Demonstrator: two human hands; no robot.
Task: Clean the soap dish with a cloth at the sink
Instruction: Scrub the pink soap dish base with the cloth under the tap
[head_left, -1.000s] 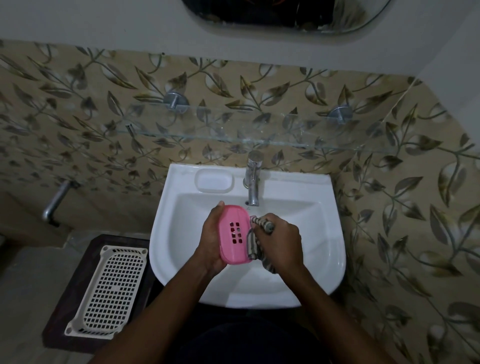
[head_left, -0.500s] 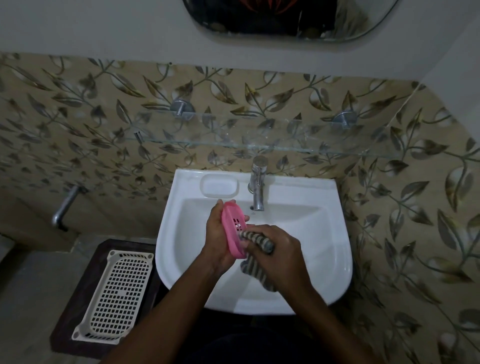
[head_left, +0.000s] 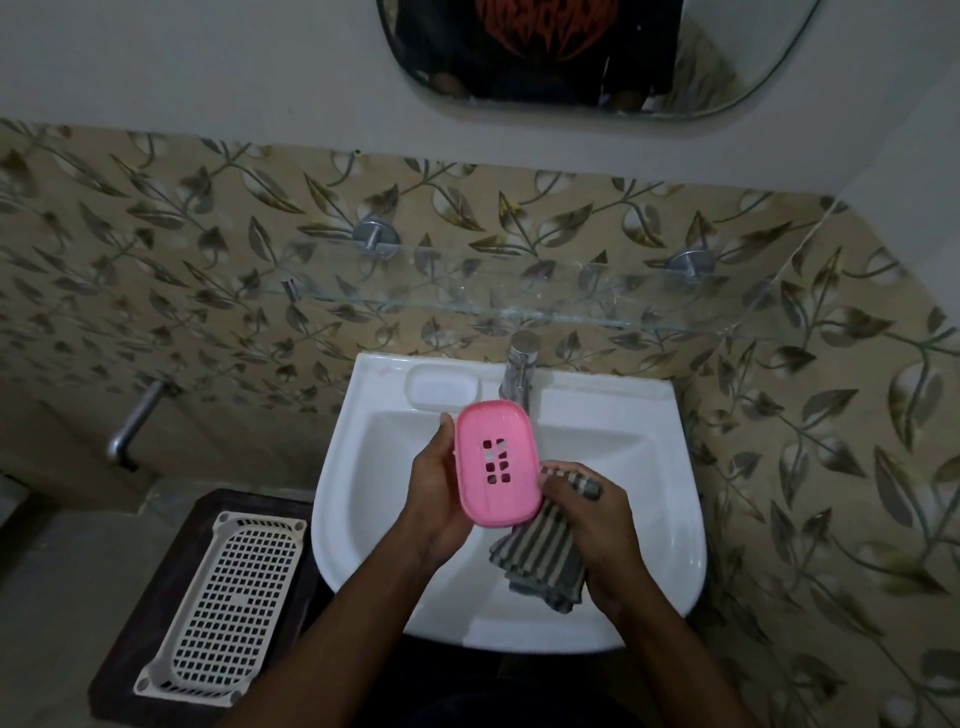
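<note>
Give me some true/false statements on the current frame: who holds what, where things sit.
1. The left hand holds the pink soap dish above the sink. True.
2. The right hand holds nothing. False: its grip is on the striped cloth, by the dish's lower right edge.
3. The white basket lies on a dark stool left of the sink. True.
4. The soap dish has a solid face with no holes. False: a cluster of holes shows in its middle.
5. The soap dish rests on the glass shelf. False: it is held in the hand, below the shelf.
</note>
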